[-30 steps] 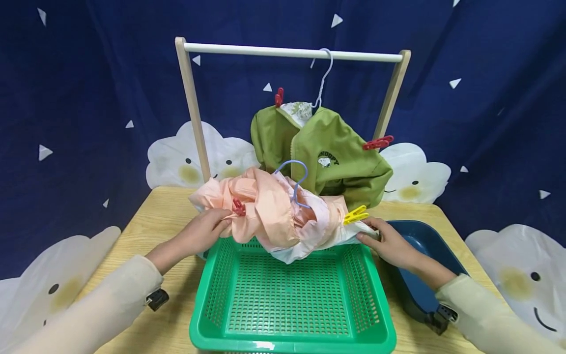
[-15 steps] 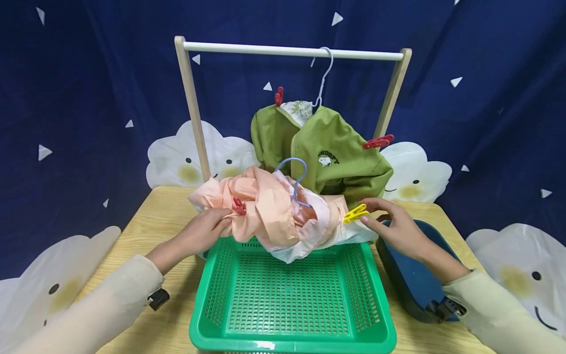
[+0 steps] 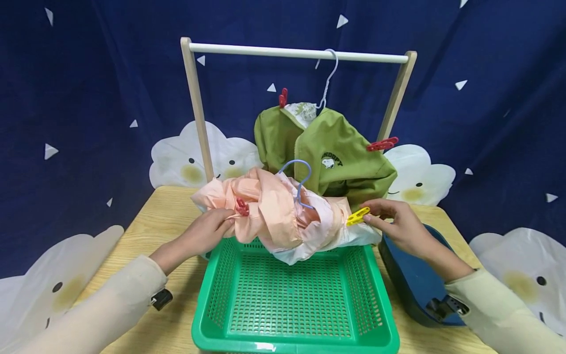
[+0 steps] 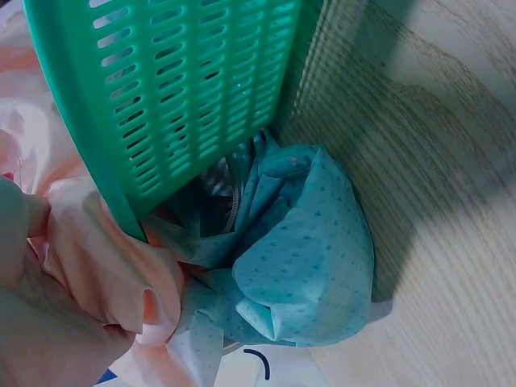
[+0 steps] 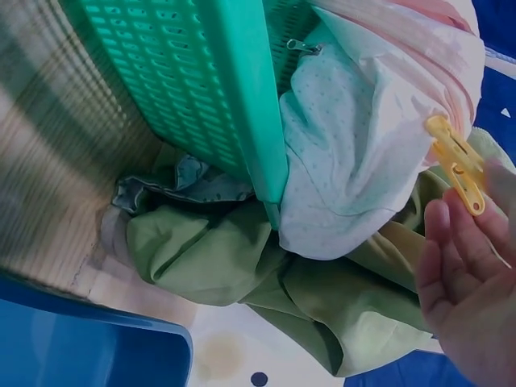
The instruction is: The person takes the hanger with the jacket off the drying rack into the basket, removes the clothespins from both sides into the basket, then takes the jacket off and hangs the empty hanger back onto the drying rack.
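A crumpled peach-pink jacket [image 3: 274, 206] with a pale dotted lining lies over the far rim of the green basket [image 3: 292, 339]. The hook of a blue hanger [image 3: 305, 172] sticks up out of its neck. My left hand [image 3: 205, 233] grips the jacket's left part, right beside a red clothespin [image 3: 241, 207] clipped there. On the jacket's right side, my right hand [image 3: 400, 226] pinches the yellow clothespin [image 3: 357, 216] between thumb and fingers. In the right wrist view this clothespin [image 5: 455, 161] has its far end at the pink cloth.
Behind stands a wooden rack with a white rail [image 3: 265, 50]. A green jacket [image 3: 340, 157] hangs from it on a hanger, with two red clothespins on it. A blue bin [image 3: 411, 275] stands right of the basket. Dotted teal cloth [image 4: 314, 242] bunches beside the basket's left side.
My right hand has let go of the jacket's right edge, moved up to the yellow clothespin and now pinches its handles together. The left hand keeps its grip.
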`<state>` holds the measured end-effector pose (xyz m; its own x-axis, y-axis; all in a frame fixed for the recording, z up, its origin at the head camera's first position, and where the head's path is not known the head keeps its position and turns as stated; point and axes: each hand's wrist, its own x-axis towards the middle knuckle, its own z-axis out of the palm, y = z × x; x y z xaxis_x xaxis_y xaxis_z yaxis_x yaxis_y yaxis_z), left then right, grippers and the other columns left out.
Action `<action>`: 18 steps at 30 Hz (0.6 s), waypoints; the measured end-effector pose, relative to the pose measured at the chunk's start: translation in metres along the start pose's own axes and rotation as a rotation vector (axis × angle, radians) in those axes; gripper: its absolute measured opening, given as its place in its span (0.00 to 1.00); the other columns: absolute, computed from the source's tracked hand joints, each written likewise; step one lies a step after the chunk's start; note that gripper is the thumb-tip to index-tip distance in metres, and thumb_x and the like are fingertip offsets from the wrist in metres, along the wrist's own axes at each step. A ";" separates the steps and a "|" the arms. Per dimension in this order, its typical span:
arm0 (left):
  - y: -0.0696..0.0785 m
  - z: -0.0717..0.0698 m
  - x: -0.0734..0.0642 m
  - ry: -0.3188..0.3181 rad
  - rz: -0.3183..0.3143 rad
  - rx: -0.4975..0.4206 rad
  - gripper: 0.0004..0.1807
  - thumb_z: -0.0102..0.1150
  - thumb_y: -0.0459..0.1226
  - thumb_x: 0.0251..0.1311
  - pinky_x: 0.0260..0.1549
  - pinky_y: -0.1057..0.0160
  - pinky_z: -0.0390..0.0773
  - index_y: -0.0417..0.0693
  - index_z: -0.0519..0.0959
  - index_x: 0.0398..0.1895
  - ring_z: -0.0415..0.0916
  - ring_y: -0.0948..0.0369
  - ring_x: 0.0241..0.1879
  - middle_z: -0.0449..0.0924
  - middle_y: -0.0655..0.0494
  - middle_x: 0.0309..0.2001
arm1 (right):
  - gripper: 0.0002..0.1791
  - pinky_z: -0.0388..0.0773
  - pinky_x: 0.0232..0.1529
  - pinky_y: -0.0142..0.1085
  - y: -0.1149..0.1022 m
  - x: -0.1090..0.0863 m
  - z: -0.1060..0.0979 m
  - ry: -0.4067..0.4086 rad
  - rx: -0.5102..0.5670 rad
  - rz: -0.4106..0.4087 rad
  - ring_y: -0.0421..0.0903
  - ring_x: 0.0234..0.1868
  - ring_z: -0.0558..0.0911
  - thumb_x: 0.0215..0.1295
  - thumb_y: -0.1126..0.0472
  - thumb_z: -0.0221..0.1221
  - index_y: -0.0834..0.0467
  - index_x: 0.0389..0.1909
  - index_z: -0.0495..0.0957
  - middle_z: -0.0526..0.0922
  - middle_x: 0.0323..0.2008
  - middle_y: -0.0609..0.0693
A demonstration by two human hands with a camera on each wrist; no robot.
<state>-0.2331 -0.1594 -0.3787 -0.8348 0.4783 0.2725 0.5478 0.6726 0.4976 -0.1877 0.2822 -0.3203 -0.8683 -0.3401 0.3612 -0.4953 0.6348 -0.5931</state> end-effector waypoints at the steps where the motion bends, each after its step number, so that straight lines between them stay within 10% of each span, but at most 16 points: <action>1: 0.000 0.000 0.000 -0.001 0.001 -0.002 0.10 0.50 0.35 0.75 0.38 0.57 0.73 0.52 0.82 0.37 0.73 0.62 0.34 0.78 0.59 0.30 | 0.12 0.79 0.38 0.27 0.000 0.000 -0.001 0.000 -0.001 -0.003 0.36 0.35 0.83 0.69 0.67 0.61 0.65 0.52 0.82 0.89 0.40 0.57; 18: 0.002 -0.001 -0.001 -0.004 -0.014 0.008 0.10 0.49 0.36 0.75 0.38 0.56 0.73 0.52 0.82 0.40 0.74 0.61 0.35 0.79 0.59 0.31 | 0.07 0.77 0.33 0.27 -0.001 0.000 0.000 0.098 -0.132 -0.008 0.29 0.33 0.78 0.67 0.66 0.64 0.62 0.43 0.86 0.89 0.34 0.53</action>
<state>-0.2314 -0.1592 -0.3777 -0.8424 0.4708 0.2621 0.5361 0.6837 0.4952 -0.1877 0.2821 -0.3195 -0.8543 -0.2800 0.4379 -0.4886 0.7200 -0.4928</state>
